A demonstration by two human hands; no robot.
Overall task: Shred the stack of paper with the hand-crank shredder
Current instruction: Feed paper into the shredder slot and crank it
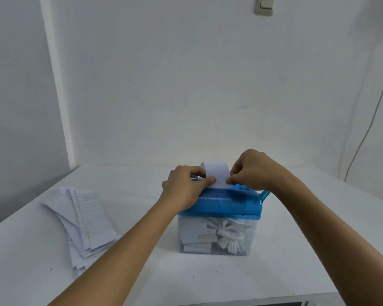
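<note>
A: Obstacles on the table (208,281)?
B: Shredder (221,204) at centre; left hand (184,186) and right hand (250,171) pinch a sheet (217,173) over its top. Paper stack (86,221) well left.
A: Open passage?
B: Between stack and shredder; right of the crank (264,194).

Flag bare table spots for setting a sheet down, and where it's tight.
Free: table between the paper stack and the shredder; table right of the shredder; near edge in front of it. Crowded: shredder top, where left hand and right hand pinch a paper strip.
</note>
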